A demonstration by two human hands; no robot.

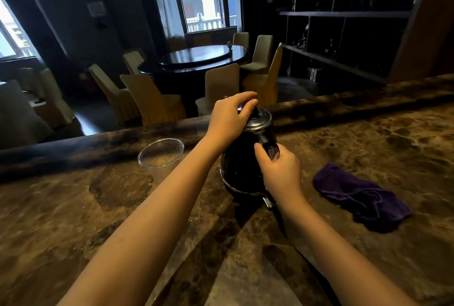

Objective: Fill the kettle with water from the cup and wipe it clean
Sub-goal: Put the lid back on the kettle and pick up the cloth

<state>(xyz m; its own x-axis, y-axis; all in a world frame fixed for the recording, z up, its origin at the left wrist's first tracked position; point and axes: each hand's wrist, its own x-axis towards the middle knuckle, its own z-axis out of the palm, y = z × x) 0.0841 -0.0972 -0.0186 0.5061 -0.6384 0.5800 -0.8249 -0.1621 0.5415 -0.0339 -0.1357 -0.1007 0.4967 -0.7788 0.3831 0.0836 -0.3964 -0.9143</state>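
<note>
Gripping: right hand [280, 173] closed around kettle [242, 170] handle
Left hand [229, 118]: fingers pinching lid knob
Cup [161, 155]: left of kettle
Cloth [361, 197]: right

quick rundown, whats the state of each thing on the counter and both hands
kettle: upright on its base, lid on
lid: on the kettle, gripped at its knob
cup: upright, looks empty
purple cloth: crumpled on the counter, untouched
left hand: gripping the lid knob
right hand: closed on the kettle handle
</note>
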